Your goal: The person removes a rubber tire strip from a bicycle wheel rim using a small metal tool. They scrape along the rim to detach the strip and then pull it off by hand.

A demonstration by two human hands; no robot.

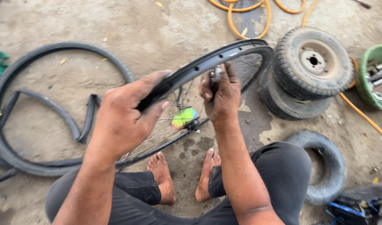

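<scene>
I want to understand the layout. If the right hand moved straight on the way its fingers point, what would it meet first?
Probably the bicycle rim: the right hand points up and away, its fingers already at the rim's edge. Beyond lies bare ground, though depth is unclear.

Head view, sole camera: sitting at the squatting person's head, looking steeply down and forward over both forearms, framing at close range the black metal spoked bicycle rim and the grey dirt ground.
</scene>
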